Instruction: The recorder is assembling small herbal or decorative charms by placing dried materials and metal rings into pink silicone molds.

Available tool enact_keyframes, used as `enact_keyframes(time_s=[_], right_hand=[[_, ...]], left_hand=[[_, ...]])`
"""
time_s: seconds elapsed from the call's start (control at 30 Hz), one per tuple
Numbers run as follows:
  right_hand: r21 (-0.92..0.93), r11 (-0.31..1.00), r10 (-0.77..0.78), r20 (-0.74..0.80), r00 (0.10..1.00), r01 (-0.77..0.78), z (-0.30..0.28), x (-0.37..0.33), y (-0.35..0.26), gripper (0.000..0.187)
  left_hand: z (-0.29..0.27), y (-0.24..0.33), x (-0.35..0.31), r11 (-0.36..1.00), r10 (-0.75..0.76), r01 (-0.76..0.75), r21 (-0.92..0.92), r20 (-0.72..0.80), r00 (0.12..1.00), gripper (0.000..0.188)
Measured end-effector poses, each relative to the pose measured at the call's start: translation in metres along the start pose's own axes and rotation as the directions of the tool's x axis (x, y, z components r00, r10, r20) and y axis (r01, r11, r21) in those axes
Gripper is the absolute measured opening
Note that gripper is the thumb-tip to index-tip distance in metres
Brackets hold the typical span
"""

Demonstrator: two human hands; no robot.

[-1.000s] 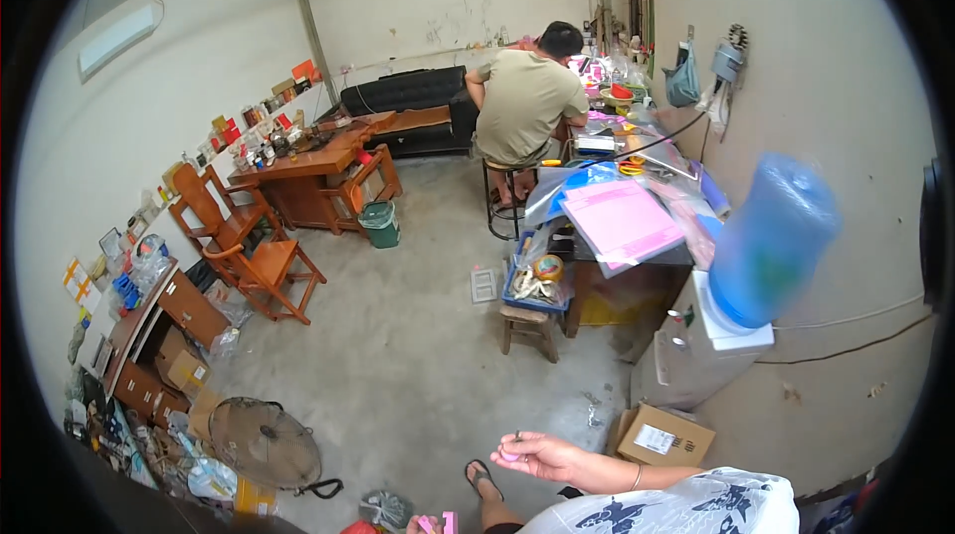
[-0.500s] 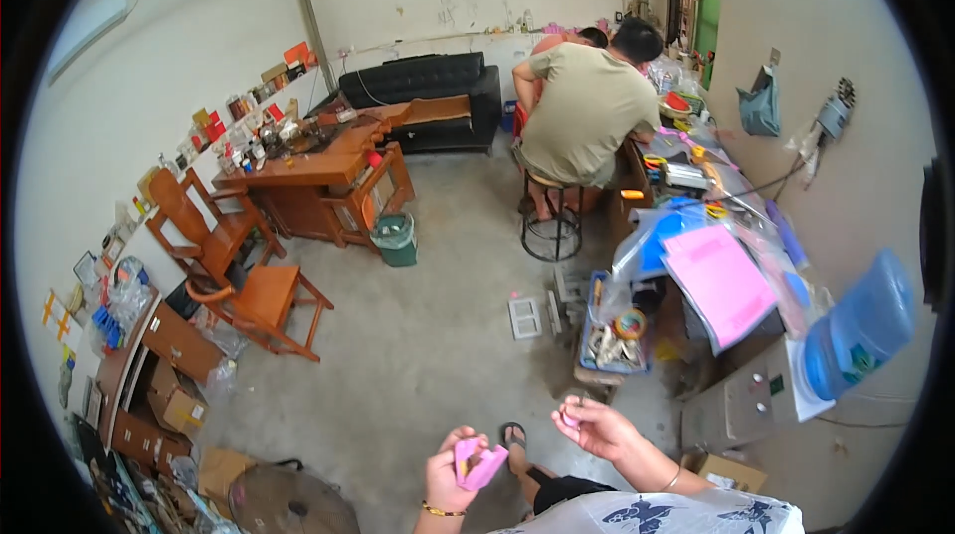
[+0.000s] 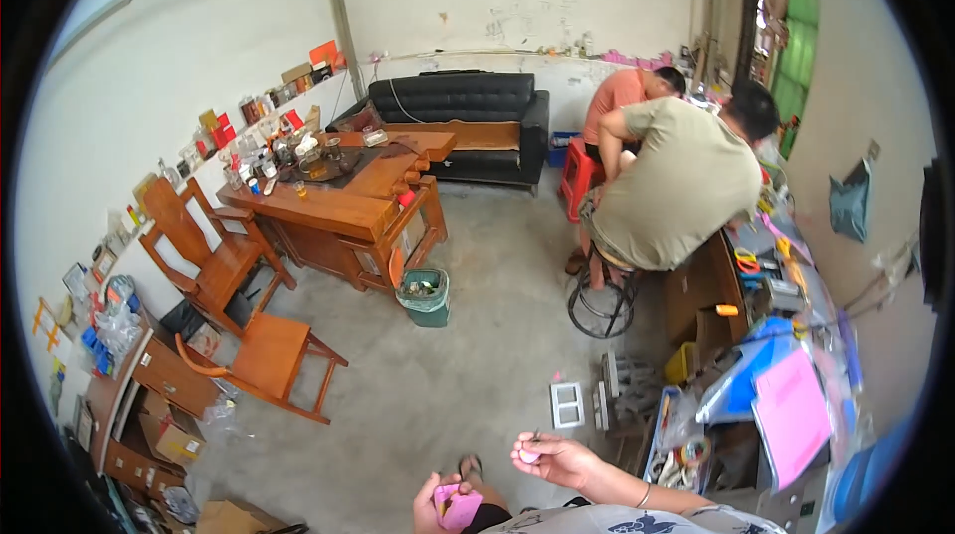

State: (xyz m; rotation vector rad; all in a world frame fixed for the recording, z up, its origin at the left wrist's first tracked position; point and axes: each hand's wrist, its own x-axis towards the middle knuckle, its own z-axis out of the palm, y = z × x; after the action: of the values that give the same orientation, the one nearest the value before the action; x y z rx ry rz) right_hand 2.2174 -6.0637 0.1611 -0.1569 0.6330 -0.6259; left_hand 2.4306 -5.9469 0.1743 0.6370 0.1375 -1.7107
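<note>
Pink piece [image 3: 462,512] in curled left grip [image 3: 428,504]

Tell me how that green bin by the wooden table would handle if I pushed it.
The green bin probably keeps its shape, since its walls look smooth and stiff. Pushed near the rim, it might tip, as it appears narrower toward the base. The mixed items inside likely add some weight, though how much can't be told.
</note>
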Motion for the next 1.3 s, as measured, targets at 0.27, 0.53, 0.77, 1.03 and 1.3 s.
enact_keyframes(time_s=[0.27,0.53,0.77,1.03,1.3], right_hand=[[0.132,0.991,0.001,-0.082,0.997,0.01,0.041,0.165,-0.1,0.012],[0.092,0.856,-0.503,-0.082,0.861,0.509,0.097,0.247,-0.276,0.03],[0.231,0.681,-0.705,-0.048,0.707,0.695,0.06,0.322,-0.459,0.034],[0.512,0.643,-0.7,0.091,0.709,0.57,0.075,0.414,-0.653,0.032],[0.563,0.482,-0.82,0.02,0.572,0.671,0.055,0.479,-0.797,0.035]], left_hand=[[0.046,0.132,0.197,0.992,-0.099,0.099,0.073,-0.007,0.995,0.019],[0.156,0.236,0.419,0.796,-0.395,0.172,0.58,0.283,0.874,0.024],[0.25,0.222,0.596,0.67,-0.532,0.192,0.717,0.283,0.798,0.021],[0.346,0.244,0.732,0.679,-0.519,0.182,0.711,0.289,0.804,0.025],[0.433,0.232,0.91,0.586,-0.639,0.224,0.778,0.274,0.719,0.022]])
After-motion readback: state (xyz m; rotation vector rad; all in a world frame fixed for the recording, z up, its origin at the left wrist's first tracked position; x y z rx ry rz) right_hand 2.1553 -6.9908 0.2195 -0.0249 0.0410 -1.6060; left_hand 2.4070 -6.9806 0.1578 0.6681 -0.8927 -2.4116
